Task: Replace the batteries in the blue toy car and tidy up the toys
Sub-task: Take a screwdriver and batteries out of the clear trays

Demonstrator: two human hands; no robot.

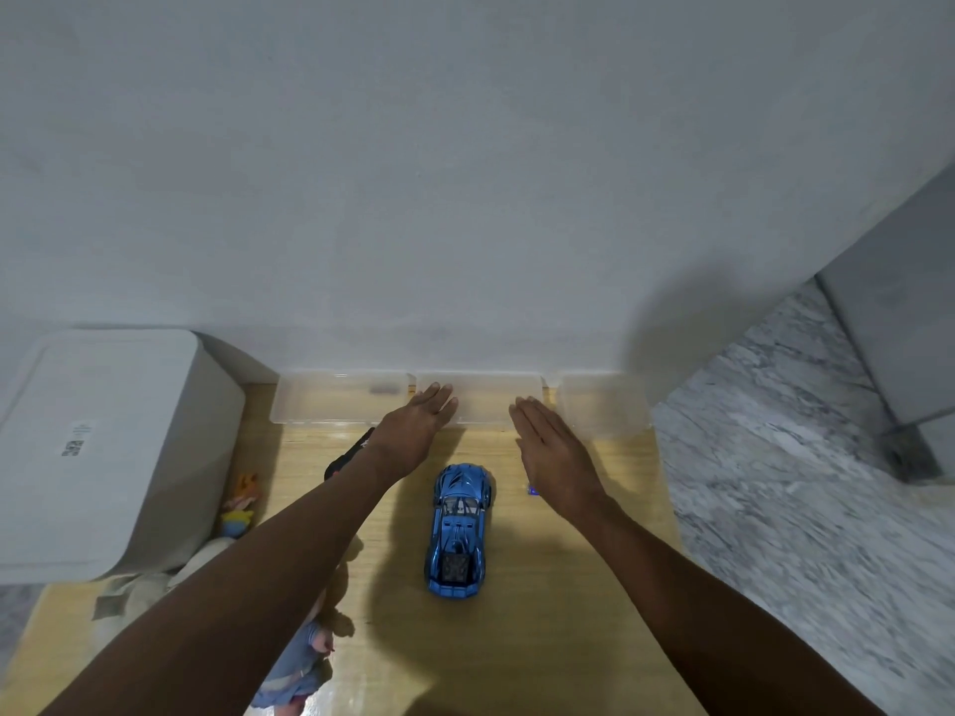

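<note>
A shiny blue toy car (459,529) stands on its wheels in the middle of the wooden table (568,612), nose pointing away from me. My left hand (413,431) hovers flat above the table to the car's far left, fingers straight, holding nothing. My right hand (553,452) is stretched out flat to the car's far right, also empty. A small blue object (531,490) peeks out beside my right wrist. Under my left forearm lies a black object (347,457), partly hidden.
Three clear plastic trays (336,400) (480,400) (599,405) line the wall at the table's back. A white lidded bin (103,447) stands at left. Small toy figures (240,503) and a doll in blue (299,664) lie along the table's left side. Marble floor (801,483) is to the right.
</note>
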